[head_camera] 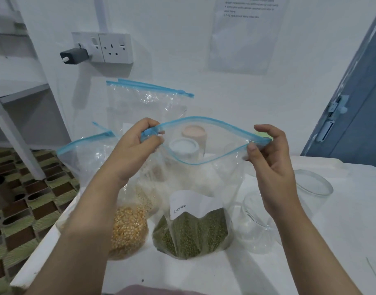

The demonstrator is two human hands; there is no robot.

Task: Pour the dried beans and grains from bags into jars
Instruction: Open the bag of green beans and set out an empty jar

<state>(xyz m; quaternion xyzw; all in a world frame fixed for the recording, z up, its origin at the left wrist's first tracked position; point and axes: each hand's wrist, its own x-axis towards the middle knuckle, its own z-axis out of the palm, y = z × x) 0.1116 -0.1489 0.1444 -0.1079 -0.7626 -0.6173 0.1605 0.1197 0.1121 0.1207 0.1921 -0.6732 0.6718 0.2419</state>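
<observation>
Clear plastic zip bag of green beans (191,233) w/ blue zipper strip stands on the white bench (342,241), front centre, mouth pulled wide open. White label reading "Contents:" sits on its front, just above the beans.

Head view: left hand (136,145) pinches the left end of the blue zipper strip, at the blue slider tab, fingers curled round it. Right hand (270,158) pinches the right end of the strip btwn thumb and fingertips; other fingers loosely curled. Both hands hold the bag top up, well above the beans, so the opening forms a lens shape.

Just left of it, touching, a clear zip bag of yellow corn kernels (129,228) rests on the bench, partly behind the left forearm. Behind that, a clear bag of pale grains (146,196), mostly hidden. A taller clear bag w/ blue zipper (144,99) stands at the back near the wall, top partly open; contents can't tell.

Right of the green-bean bag, an empty clear glass jar (255,226) stands just beside it; a second, wider clear glass jar (312,188) is behind and right of the first, partly behind the right wrist. Seen thru the open bag mouth: a jar w/ white lid (184,146) and behind it a container w/ pinkish-tan lid (193,132).

On the wall: white double socket (115,47) w/ dark charger plugged in, and a printed paper sheet (246,33), text too blurred to read. Blue door (357,116) at right. Patterned floor at left.
</observation>
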